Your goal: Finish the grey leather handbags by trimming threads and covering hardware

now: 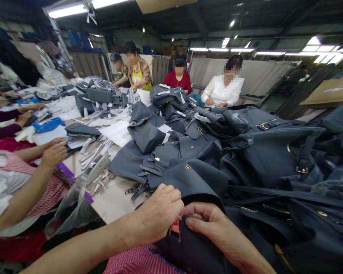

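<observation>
A dark grey-blue bag with a raised flap is in front of me, at the near edge of the table. My left hand is closed in a fist-like pinch over the bag's upper edge; what its fingertips hold is hidden. Just under those fingers, a small orange-red piece shows beside a thin gold-coloured metal buckle frame. My right hand grips the bag's edge, thumb on the near side and fingers curled behind it. Both hands nearly touch.
Many similar bags are heaped on the right and ahead. White paper sheets and scrap strips litter the table. At left, another person's hands work close by. Several people stand across the table.
</observation>
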A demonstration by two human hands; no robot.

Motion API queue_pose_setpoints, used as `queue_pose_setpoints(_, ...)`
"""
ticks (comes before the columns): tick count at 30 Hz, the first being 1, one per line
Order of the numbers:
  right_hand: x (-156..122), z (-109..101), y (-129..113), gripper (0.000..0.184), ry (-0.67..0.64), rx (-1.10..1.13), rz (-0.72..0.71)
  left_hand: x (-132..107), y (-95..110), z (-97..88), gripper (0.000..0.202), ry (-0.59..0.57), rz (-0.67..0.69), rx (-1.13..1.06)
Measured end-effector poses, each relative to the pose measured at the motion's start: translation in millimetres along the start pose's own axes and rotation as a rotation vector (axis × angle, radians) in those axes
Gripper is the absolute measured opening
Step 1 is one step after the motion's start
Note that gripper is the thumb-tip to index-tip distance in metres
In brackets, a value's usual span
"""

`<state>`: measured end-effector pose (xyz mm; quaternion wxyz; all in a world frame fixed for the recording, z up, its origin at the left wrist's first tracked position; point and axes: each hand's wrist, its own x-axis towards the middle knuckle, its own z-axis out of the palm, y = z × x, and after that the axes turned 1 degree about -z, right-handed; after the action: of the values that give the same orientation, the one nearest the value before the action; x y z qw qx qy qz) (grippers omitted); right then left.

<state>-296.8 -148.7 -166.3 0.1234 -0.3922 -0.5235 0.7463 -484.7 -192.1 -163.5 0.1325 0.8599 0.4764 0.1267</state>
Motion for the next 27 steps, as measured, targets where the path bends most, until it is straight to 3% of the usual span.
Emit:
queue_pose_setpoints(5,1.6,3.1,1.1,0.022,0.016,0.078,-0.003,-11.0,-3.0,17.1,0.015,0.104,0.01,0.053)
queue_pose_setpoints(10,6.0,3.6,2.2,0.028,0.031,0.072,0.031,-19.4,-10.5,23.2,0.017,0.2,0.024,-0.139)
queue_pose_setpoints(21,13.7,16.4,15.7,0.008,0.143,-0.109,-0.056,-34.7,-16.8,37.4,0.018,0.194,0.035,-0.103)
queue_pose_setpoints(27,18.1,21.7,26.6,0.009,0.207,-0.138,-0.069,-42.6,-20.3,43.3,0.02,0.283,0.004,-0.135)
